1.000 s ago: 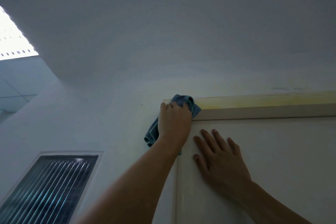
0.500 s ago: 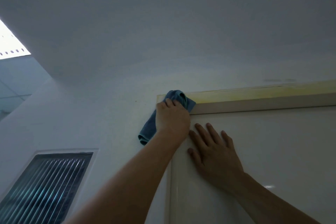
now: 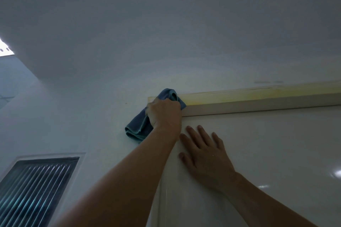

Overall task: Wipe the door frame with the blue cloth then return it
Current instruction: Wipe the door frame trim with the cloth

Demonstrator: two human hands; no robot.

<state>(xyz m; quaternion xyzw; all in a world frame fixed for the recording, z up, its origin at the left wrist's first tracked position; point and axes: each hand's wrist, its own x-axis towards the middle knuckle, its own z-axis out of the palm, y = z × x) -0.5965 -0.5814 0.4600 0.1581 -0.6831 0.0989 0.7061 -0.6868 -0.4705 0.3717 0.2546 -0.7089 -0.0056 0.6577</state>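
Reaching up from below, the two forearms fill the near part of the view, the left one crossing toward the top corner of the door (image 3: pixel 267 153). The right hand (image 3: pixel 204 155) lies flat and open on the door's glossy face, fingers spread, holding nothing; it looks like a brace for balance. Just above and beside it, the left hand (image 3: pixel 164 114) is closed around the cloth (image 3: pixel 140 127), pressing a bunched part of it onto the left end of the frame (image 3: pixel 258 99), right at the corner. The loose tail of the cloth hangs down and to the left of the fist, against the wall (image 3: pixel 83 107).

What matters for the coming stroke is the frame's long axis: the top rail runs level from the fist away to the right, out past the edge of view, and all of its visible length lies on that side. The left hand already sits on the rail, so a sweep would likely go rightward along it, over the braced right hand. The rail's yellowish upper face looks unwiped, so I judge the wiping early in its course, with the cloth's return not yet begun.

Farther off, a louvred vent (image 3: pixel 35 188) sits low in the wall, and the ceiling (image 3: pixel 166 24) spreads above, a bright panel at its left edge.
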